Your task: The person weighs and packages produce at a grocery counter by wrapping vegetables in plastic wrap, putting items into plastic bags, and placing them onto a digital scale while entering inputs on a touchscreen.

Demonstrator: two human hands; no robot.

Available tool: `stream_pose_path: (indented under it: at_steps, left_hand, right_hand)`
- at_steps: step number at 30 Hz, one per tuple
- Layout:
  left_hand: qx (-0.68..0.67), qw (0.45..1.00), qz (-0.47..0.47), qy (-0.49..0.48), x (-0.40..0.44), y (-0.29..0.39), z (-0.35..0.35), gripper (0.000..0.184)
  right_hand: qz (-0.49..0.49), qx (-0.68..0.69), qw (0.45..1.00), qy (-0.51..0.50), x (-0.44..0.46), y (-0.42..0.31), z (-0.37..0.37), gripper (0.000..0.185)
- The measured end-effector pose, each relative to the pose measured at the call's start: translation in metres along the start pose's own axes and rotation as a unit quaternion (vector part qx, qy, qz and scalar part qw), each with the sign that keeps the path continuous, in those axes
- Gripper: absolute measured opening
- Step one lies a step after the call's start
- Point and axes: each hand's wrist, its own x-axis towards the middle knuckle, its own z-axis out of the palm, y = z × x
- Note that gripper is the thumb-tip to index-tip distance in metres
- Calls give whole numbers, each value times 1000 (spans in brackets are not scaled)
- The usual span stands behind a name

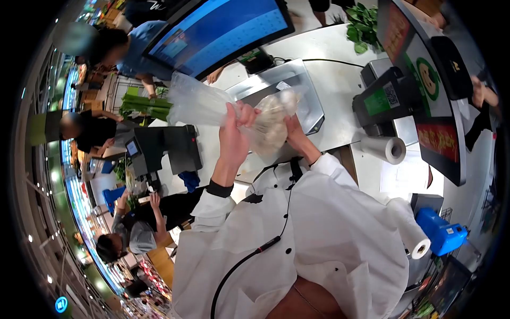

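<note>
A clear plastic bag with pale, rounded produce bunched in one end is held up in front of me. The produce's exact kind is blurred by the film. My left hand is closed around the gathered neck of the bag, its loose open end spreading out to the left. At the filled end, my right hand grips the bag from its right side, with some fingers hidden behind it. Beyond and partly below the bag is a metal weighing plate on the white counter.
A large monitor stands past the weighing plate. To the right are a payment terminal, a screen and a bag roll. Leafy greens lie at the back. A black machine and several people are leftward.
</note>
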Motion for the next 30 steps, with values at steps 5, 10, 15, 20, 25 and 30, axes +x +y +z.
stream_pose_path:
  at_steps: [5, 10, 15, 20, 25, 30]
  left_hand:
    - [353, 904, 71, -229, -4, 35, -5, 49]
    - [111, 976, 33, -185, -22, 63, -16, 47]
    - [-51, 982, 141, -116, -22, 73, -14, 36]
    - [-129, 967, 179, -124, -13, 97, -38, 35]
    - [-136, 962, 211, -110, -21, 114, -34, 34]
    - [-166, 962, 193, -98, -31, 104, -31, 34]
  right_hand:
    - [308, 146, 931, -133, -13, -31, 19, 54]
    - [156, -94, 974, -132, -37, -31, 30, 48]
    - [146, 213, 954, 151, -25, -111, 8, 48]
    - [9, 45, 991, -129, 9, -172, 53, 41]
    - [9, 8, 982, -186, 27, -182, 85, 21]
    - [50, 43, 972, -226, 15, -163, 108, 11]
